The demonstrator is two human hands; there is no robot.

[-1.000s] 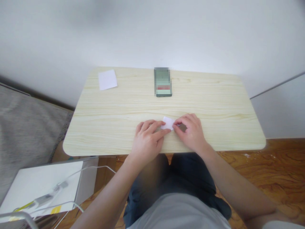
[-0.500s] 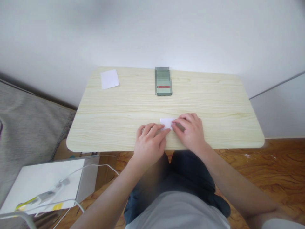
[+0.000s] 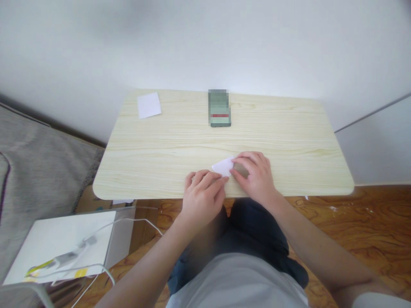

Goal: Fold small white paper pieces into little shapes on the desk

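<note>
A small folded piece of white paper [image 3: 224, 166] lies near the table's front edge, turned at a slant. My left hand [image 3: 203, 191] is closed on its lower left edge, with thumb and fingertips pressed together there. My right hand [image 3: 253, 170] pinches the paper's right side between thumb and forefinger. The fingers cover part of both edges, so the folds underneath cannot be made out.
The pale wood-grain table [image 3: 289, 137] stands against a white wall. A white square of paper [image 3: 149, 105] lies at its back left. A dark green phone-like object [image 3: 220, 108], blurred by pixels, is at the back middle. A white box [image 3: 70, 239] with cables stands below left.
The folded paper has turned from level to slanted, its left end now lower than its right. Both hands keep hold of it and have moved only slightly.
</note>
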